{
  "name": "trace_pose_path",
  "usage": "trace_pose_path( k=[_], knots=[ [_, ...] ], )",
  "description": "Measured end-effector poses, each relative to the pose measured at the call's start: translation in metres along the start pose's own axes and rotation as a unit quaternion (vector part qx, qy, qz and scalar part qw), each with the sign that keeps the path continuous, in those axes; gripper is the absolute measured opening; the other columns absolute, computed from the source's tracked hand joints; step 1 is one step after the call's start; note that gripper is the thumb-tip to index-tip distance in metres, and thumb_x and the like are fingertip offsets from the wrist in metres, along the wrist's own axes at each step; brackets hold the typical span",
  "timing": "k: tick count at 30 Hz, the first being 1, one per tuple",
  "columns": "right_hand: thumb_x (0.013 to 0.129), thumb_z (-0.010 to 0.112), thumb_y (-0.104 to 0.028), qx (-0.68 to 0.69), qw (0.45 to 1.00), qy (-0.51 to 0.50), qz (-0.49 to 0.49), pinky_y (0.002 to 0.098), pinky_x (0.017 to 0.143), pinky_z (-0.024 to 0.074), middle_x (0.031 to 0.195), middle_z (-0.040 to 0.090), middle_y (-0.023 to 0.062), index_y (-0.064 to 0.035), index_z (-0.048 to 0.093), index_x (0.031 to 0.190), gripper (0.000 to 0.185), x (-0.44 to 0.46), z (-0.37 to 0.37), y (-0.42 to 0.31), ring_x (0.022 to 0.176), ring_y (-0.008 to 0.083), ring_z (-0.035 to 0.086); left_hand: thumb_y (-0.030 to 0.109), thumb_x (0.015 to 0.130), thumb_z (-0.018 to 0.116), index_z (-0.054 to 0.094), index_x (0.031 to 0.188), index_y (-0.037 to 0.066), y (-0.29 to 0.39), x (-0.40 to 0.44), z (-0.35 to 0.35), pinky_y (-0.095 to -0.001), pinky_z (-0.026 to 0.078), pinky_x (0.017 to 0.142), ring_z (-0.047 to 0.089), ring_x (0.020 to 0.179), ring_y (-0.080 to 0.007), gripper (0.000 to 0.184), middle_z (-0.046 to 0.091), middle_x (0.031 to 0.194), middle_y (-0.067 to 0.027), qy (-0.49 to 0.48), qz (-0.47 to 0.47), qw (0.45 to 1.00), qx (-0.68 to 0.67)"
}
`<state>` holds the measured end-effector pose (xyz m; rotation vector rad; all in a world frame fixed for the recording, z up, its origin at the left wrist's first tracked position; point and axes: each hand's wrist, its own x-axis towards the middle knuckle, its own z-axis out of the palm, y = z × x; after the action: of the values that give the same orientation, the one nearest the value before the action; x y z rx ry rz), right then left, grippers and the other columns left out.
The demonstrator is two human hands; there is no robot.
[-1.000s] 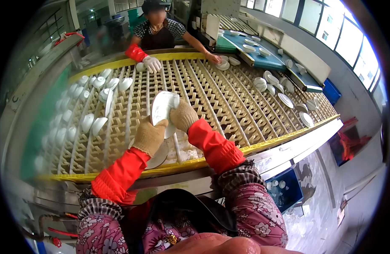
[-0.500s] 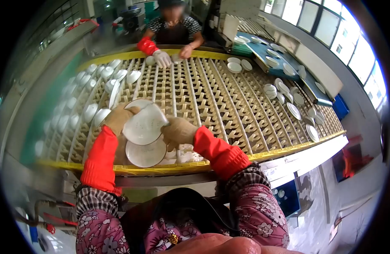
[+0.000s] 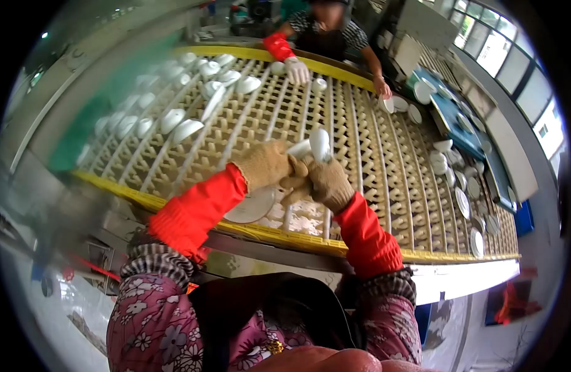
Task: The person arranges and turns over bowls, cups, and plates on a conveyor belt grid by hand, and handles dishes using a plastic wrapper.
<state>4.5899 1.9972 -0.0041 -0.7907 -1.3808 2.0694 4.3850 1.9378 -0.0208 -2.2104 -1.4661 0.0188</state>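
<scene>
My left hand (image 3: 265,165), in a tan glove and red sleeve, is closed on a white dish (image 3: 299,149) seen mostly edge-on. Close beside it, my right hand (image 3: 325,183) is closed on a small white bowl (image 3: 320,144) that stands up above its fingers. The gloved fingers of both hands meet over the pegged conveyor (image 3: 384,180). Partly under my left wrist, a round white plate (image 3: 253,206) lies near the yellow front edge.
White bowls (image 3: 187,130) sit in rows on the left. Across the conveyor, a person (image 3: 329,31) reaches toward bowls. At the right are scattered dishes (image 3: 462,203) and a blue-green belt (image 3: 459,124) carrying more. A yellow rail (image 3: 285,239) borders the front.
The view has swung left. The large white dish between my hands now shows edge-on, and a small bowl shows in my right hand. The other person's bare hand has moved right to the bowls.
</scene>
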Motion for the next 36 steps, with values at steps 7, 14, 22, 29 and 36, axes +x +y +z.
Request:
trace_pose_path(
  k=[7, 14, 22, 29, 36],
  knots=[
    [0.108, 0.078, -0.02, 0.064, 0.995, -0.08, -0.01, 0.0465, 0.082, 0.075, 0.125, 0.076, 0.0207, 0.0001, 0.057, 0.15, 0.051, 0.025, -0.043, 0.036, 0.103, 0.0344, 0.081, 0.028, 0.106, 0.066, 0.079, 0.118, 0.023, -0.036, -0.004, 0.038, -0.0377, 0.067, 0.09, 0.079, 0.105, -0.0291, 0.018, 0.08, 0.112, -0.0106, 0.085, 0.062, 0.987, -0.124],
    [0.112, 0.072, -0.028, 0.114, 0.982, -0.008, -0.149, 0.0487, 0.079, 0.0769, 0.119, 0.08, 0.0241, 0.0087, 0.064, 0.133, 0.043, 0.004, -0.083, 0.004, 0.092, 0.0373, 0.084, 0.052, 0.114, 0.059, 0.076, 0.117, 0.002, -0.098, -0.024, -0.059, -0.0391, 0.067, 0.097, 0.081, 0.104, -0.0333, 0.053, 0.083, 0.11, -0.0168, 0.055, -0.247, 0.957, -0.139],
    [0.103, 0.081, -0.04, -0.492, 0.839, 0.193, -0.127, 0.0292, 0.082, 0.0614, 0.097, 0.081, 0.0117, 0.0043, 0.076, 0.114, 0.046, -0.006, -0.11, -0.013, 0.083, 0.0205, 0.078, 0.039, 0.107, 0.065, 0.079, 0.134, 0.004, -0.137, -0.098, 0.002, -0.0471, 0.06, 0.096, 0.078, 0.11, -0.0395, 0.046, 0.08, 0.124, -0.0246, -0.043, -0.452, 0.877, -0.156],
    [0.107, 0.077, -0.03, -0.223, 0.949, 0.188, -0.116, 0.0305, 0.079, 0.0667, 0.096, 0.079, 0.0112, 0.0061, 0.077, 0.113, 0.036, -0.006, -0.124, -0.002, 0.083, 0.0166, 0.077, 0.056, 0.094, 0.08, 0.077, 0.137, -0.001, -0.113, -0.102, -0.016, -0.0476, 0.056, 0.104, 0.075, 0.122, -0.0402, 0.071, 0.079, 0.129, -0.0286, -0.099, -0.51, 0.824, -0.225],
    [0.109, 0.077, -0.023, -0.177, 0.977, 0.112, -0.048, 0.0326, 0.082, 0.0663, 0.101, 0.081, 0.013, 0.0045, 0.078, 0.124, 0.031, -0.015, -0.128, 0.011, 0.087, 0.019, 0.079, 0.06, 0.085, 0.089, 0.069, 0.144, 0.004, -0.067, -0.077, -0.035, -0.0529, 0.047, 0.114, 0.071, 0.123, -0.037, 0.083, 0.076, 0.132, -0.0168, -0.016, -0.295, 0.947, -0.126]
  ],
)
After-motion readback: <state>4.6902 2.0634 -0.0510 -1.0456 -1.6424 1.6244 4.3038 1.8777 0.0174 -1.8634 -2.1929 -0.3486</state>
